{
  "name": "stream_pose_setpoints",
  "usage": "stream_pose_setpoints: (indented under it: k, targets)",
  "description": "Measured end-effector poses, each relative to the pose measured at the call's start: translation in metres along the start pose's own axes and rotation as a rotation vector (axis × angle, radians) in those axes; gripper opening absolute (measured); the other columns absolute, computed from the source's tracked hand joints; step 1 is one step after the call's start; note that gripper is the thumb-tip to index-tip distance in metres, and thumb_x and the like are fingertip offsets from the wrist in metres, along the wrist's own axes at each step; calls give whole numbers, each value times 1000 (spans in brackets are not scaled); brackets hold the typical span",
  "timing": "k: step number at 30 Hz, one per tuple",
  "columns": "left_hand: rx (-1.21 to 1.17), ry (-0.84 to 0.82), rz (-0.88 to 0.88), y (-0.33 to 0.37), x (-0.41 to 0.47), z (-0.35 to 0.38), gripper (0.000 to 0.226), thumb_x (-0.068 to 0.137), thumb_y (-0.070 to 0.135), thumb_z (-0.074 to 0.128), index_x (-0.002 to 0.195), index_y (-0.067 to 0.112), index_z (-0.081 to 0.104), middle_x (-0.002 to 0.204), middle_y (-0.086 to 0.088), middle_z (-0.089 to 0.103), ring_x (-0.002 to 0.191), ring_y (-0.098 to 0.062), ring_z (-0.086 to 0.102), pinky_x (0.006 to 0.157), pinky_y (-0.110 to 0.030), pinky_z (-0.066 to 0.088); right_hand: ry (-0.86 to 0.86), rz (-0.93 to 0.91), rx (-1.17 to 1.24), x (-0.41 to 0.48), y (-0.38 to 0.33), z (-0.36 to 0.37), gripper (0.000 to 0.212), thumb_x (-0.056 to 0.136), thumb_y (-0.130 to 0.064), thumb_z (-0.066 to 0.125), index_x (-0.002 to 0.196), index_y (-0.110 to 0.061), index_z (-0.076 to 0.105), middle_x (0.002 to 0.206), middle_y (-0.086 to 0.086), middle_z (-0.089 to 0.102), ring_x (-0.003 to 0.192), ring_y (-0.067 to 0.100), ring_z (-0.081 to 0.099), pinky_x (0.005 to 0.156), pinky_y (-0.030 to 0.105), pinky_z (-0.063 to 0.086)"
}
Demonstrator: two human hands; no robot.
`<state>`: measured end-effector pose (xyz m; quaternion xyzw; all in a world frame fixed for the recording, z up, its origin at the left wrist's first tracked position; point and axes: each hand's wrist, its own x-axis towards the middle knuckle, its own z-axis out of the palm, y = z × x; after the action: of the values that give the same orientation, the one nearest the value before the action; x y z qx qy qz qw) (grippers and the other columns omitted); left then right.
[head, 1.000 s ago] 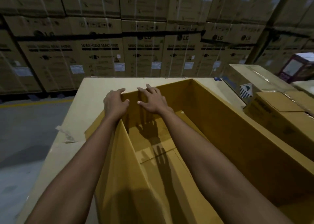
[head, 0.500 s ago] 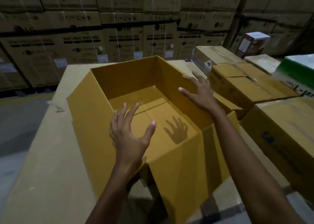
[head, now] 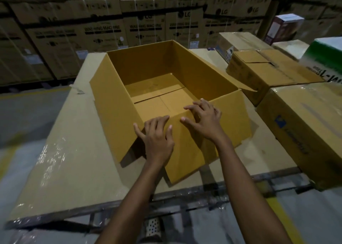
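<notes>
Pressing the left hand [head: 157,140], fingers spread and holding nothing, against the near wall of the cardboard box [head: 114,103] sitting on the plastic-wrapped carton [head: 61,160], and laying the right hand [head: 207,123], fingers bent, over the rim, grasp not discernible.

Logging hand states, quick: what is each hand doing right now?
Left hand: open, fingers spread, pressing the near flap of the cardboard box.
Right hand: open, bent fingertips on that box's near rim.
</notes>
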<state>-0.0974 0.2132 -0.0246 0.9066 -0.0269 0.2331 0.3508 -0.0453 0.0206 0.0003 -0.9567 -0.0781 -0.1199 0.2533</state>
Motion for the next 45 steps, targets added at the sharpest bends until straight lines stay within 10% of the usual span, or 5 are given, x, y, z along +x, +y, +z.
stream_pose_setpoints:
  k: [16,23,31,39,45]
  targets:
    - [-39,-9,89,-69,54,-17,31,85,5,78,114,12,70,107,-8,69,104,-32,58,96,-64,47,266,50,17,-21,-41,53,42,96,-22,68,135,-38,62,141,3,55,149,29,34,123,69,3]
    - [3,59,297,15,24,4,49,85,30,73,132,22,62,138,-1,64,145,-28,41,126,-51,-8,356,121,281,-65,1,-2,46,99,-30,66,144,-36,56,163,-3,40,155,22,25,122,48,29]
    - [-489,-385,268,150,-71,98,42,92,34,74,133,28,65,133,20,53,138,-16,46,105,-60,47,684,478,273,-180,110,-97,29,96,-33,73,124,-32,72,145,-4,60,136,16,47,112,47,43]
    - [-675,-636,103,228,-108,177,33,93,34,75,125,37,68,122,32,63,123,-3,56,106,-46,49,836,617,304,-232,202,-143,24,93,-40,75,116,-43,71,139,-9,63,134,18,51,102,56,51]
    - [-787,-696,-12,287,-104,244,42,85,50,75,126,40,70,120,23,71,117,-3,65,97,-51,57,736,542,159,-219,276,-180,22,94,-35,75,116,-31,75,135,-6,64,131,15,49,103,7,31]
